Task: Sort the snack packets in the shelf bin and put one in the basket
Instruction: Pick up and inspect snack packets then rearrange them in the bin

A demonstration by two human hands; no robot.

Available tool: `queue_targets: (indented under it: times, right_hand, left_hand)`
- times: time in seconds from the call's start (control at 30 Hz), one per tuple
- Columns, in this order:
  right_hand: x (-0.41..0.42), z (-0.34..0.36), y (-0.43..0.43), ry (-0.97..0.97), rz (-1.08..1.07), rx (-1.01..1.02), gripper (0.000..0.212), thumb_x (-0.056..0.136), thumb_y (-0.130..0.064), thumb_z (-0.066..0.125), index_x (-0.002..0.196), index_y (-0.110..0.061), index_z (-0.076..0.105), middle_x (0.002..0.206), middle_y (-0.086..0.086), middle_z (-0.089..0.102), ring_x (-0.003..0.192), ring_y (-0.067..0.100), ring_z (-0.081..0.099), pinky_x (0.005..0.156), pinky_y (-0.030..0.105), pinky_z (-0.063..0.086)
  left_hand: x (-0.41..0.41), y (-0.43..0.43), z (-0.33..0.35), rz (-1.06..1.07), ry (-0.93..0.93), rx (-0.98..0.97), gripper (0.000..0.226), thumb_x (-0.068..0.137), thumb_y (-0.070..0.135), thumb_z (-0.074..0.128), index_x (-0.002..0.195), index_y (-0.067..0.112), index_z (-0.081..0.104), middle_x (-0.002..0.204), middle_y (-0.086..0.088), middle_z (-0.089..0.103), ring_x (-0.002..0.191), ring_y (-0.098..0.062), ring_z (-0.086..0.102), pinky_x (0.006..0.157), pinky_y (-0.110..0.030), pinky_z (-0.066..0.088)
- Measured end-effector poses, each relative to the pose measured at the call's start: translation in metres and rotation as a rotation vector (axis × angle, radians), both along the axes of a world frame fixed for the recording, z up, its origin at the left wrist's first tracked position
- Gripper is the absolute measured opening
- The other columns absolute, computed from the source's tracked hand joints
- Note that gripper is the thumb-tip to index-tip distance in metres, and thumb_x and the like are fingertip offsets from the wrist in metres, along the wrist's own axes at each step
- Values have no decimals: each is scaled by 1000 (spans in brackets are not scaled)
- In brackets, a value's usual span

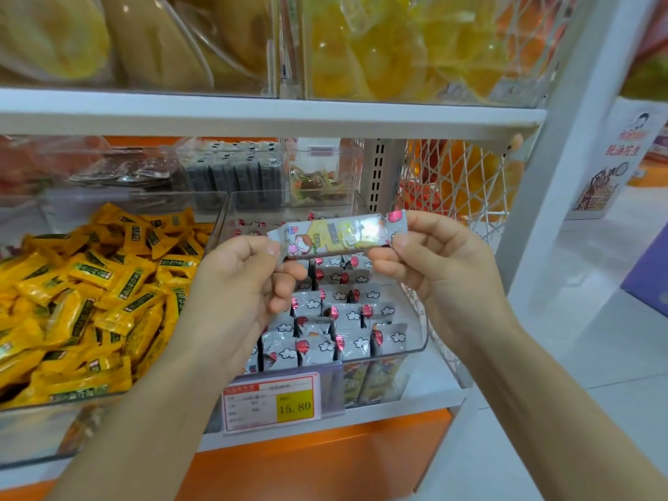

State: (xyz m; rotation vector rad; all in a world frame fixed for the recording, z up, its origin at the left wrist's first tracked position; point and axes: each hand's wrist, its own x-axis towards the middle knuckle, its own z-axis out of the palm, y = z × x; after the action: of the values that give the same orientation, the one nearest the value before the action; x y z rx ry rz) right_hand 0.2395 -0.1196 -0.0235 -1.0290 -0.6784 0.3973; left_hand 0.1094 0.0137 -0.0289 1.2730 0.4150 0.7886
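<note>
- The grip is double. The left hand (240,283) pinches the left crimped end of one snack packet (336,235) between thumb and forefinger, and the right hand (439,267) pinches the right end the same way. The other fingers of both hands curl loosely beneath.
- The snack packet is held level in the air with its printed face towards the camera, stretched between the two hands over the clear shelf bin (415,350).
- It looks light and thin, with a glossy foil wrapper that catches the light. I judge it slippery on the flat face and easy to crush in the middle, so the flat sealed ends are the safest places to hold, as now. One hand alone should carry it easily.
- Below it, the silver packets (347,341) stand on edge in rough rows in the bin, with red and cloud print showing; a few lean.
- Left of that bin, a heap of yellow packets (90,291) fills a bin of its own, and a price tag (271,403) hangs at the shelf front.
- No basket shows clearly; white netting (455,197) covers the shelf's right side.
</note>
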Motion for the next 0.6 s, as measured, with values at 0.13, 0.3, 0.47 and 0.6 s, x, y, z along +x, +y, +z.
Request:
queue_targets:
  times: [0.13,0.3,0.47,0.6]
  right_hand:
    - [-1,-2,1,-180,-113,-80,26,89,13,49,88,-10,62,76,8,62,65,21,70,60,24,56]
    - [-3,-6,4,-222,-191,-139,20,87,6,56,84,-13,62,75,-7,64,70,25,72,73,35,59]
    - [-10,-5,4,-313,-228,-215,9,85,-15,66,78,-11,62,83,0,68,75,18,71,75,41,58]
    - [-11,-5,5,-293,-200,-228,11,85,3,62,82,-8,58,94,4,64,78,14,70,70,25,57]
  left_hand:
    - [0,1,0,-37,15,128,26,96,1,38,107,14,59,62,-5,66,46,-6,52,43,-16,42]
    - [-1,1,0,-95,66,164,44,89,-10,42,120,15,61,90,-8,69,64,-9,57,52,-18,46]
    - [-1,-1,2,-34,49,106,20,92,16,51,109,16,61,98,-5,66,70,-10,63,51,-19,47]
    - [-1,0,-2,67,104,260,12,92,24,51,98,23,60,78,9,68,63,-6,62,48,-20,47]
